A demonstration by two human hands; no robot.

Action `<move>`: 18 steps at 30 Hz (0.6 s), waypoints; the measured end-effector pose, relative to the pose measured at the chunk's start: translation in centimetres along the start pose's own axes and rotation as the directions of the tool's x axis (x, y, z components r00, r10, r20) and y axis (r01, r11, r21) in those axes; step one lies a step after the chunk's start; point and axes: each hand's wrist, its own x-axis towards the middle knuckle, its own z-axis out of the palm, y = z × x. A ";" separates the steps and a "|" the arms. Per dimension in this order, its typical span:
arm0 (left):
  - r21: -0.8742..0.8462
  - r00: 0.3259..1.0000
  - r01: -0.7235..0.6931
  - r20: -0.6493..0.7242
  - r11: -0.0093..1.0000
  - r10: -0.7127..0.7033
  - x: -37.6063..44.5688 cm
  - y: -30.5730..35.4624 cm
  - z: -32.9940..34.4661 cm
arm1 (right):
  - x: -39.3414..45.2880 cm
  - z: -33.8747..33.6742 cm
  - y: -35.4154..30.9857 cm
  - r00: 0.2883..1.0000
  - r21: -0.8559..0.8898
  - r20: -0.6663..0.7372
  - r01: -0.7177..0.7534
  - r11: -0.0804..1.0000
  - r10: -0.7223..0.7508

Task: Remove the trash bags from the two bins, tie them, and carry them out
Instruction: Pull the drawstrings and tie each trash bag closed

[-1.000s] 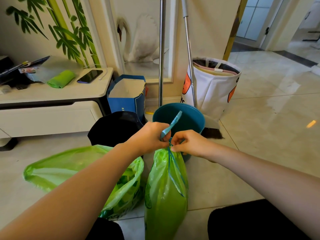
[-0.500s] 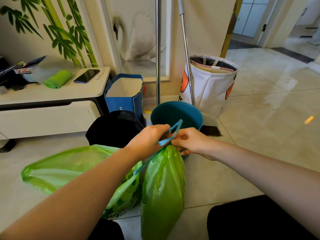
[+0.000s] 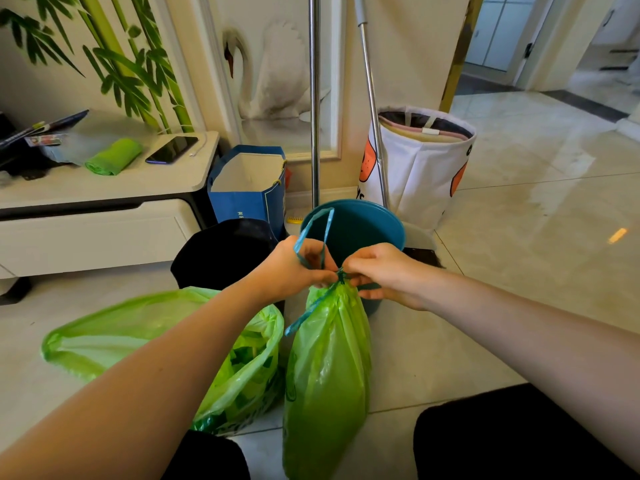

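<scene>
Tying is under way on the near bag (image 3: 327,368): both hands meet at its gathered neck, just in front of the teal bin (image 3: 367,226). The left hand (image 3: 294,268) pinches the blue drawstring (image 3: 313,233), whose loop now stands up above the fist, where half a second ago it lay flatter across between the hands. The right hand (image 3: 384,271) is clamped on the strand at the knot, fingers curled. A loose tail of string hangs down the bag's left side. The neck looks cinched tighter than a second ago, so the knot on this bag seems close to finished. Left of it, the second green bag (image 3: 104,337) lies on the floor with its mouth wide open, untied, beside the black bin (image 3: 221,251). That bag and the carrying out remain to do.
</scene>
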 end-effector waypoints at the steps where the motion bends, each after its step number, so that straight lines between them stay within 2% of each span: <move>1: -0.001 1.000 0.004 0.008 1.000 -0.004 0.0 0.0 0.0 | 0.0 -0.1 -0.1 1.000 -0.003 -0.017 0.007 1.000 -0.007; 6: 0.065 0.999 -0.001 0.044 0.998 -0.002 -0.5 0.0 0.0 | 0.1 -0.7 -0.6 0.990 0.036 -0.120 0.073 0.997 -0.068; 9: 0.090 1.000 0.010 0.003 0.996 -0.010 -0.6 -0.2 -0.2 | 0.1 -1.3 -0.4 0.997 -0.062 -0.073 0.019 0.998 -0.023; 13: 0.095 1.000 0.013 -0.011 0.995 -0.012 -0.6 -0.1 -0.1 | -0.2 -0.8 0.6 0.994 -0.185 0.105 -0.010 0.983 0.029; 18: 0.069 1.000 0.013 0.005 0.998 -0.013 -0.5 0.0 0.0 | 0.1 -0.7 0.5 0.997 -0.190 0.059 0.059 0.980 -0.049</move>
